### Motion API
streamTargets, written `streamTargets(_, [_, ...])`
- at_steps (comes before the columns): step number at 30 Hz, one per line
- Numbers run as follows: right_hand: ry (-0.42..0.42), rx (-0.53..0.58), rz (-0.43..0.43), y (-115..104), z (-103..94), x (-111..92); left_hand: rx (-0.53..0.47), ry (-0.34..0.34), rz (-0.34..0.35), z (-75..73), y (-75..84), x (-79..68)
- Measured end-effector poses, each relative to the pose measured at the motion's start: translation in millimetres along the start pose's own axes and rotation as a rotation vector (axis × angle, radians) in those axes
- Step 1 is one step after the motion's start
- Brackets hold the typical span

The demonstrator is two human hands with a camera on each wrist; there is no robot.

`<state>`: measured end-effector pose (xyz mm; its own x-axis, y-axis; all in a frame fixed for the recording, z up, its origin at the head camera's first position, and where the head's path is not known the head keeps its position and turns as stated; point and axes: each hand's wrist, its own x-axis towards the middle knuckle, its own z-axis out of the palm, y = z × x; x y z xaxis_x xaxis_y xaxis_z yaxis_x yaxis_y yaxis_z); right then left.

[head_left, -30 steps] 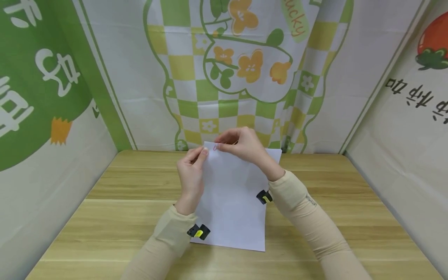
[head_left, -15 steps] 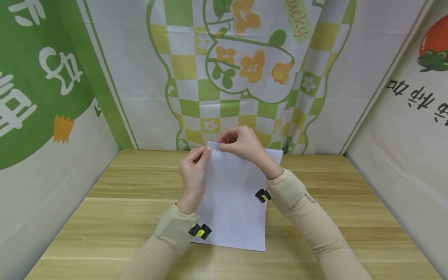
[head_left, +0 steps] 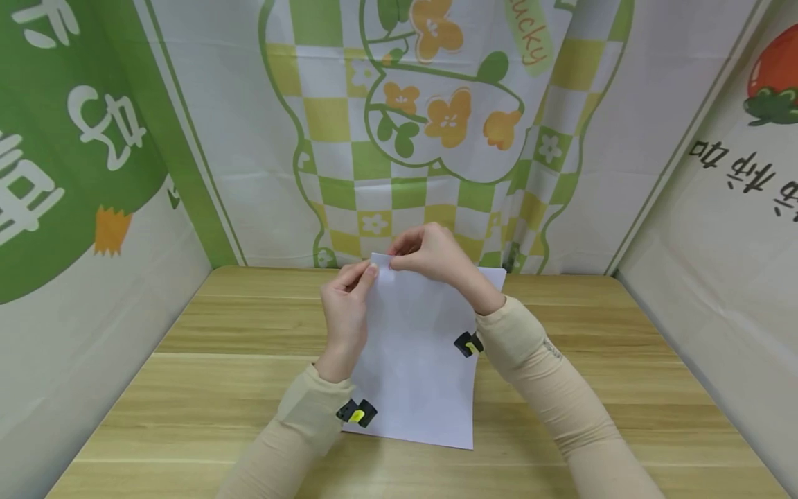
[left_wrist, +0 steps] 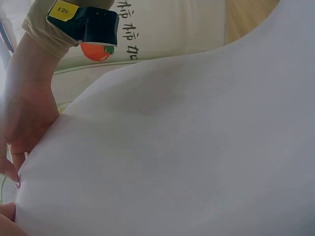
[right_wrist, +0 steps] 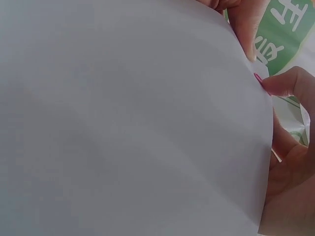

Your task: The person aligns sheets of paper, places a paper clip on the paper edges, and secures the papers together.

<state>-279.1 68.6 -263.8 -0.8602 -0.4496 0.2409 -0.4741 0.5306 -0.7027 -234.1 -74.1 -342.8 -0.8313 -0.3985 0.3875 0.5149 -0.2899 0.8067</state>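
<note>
A sheet of white paper (head_left: 424, 360) stands tilted up from the table, its top edge raised between both hands. My left hand (head_left: 344, 312) pinches the paper's upper left corner between thumb and fingers. Just to the right, my right hand (head_left: 436, 255) pinches a small pink paper clip (right_wrist: 258, 77) at the top edge. The clip's looped end shows on the near face of the paper, beside the right thumb (right_wrist: 280, 84); the rest is covered by the fingers. In the left wrist view, the clip (left_wrist: 18, 185) shows as a pink speck at the edge.
The wooden table (head_left: 237, 402) extends around the paper. A printed green and white cloth (head_left: 349, 138) hangs behind it, with cloth walls on the left and right. Both wrists carry a small black camera, the left one (head_left: 357, 413) overlapping the paper's lower left.
A full pink loop showed left of the right fingertips a second ago; now the right thumb hides most of it. Both hands and the paper's top edge have shifted slightly right in the view.
</note>
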Motion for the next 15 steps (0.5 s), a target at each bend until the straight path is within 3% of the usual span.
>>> streamTargets(15, [-0.004,-0.023,-0.051,8.6,-14.9,-12.1,-0.026,0.054,-0.037,-1.3,0.5,2.7])
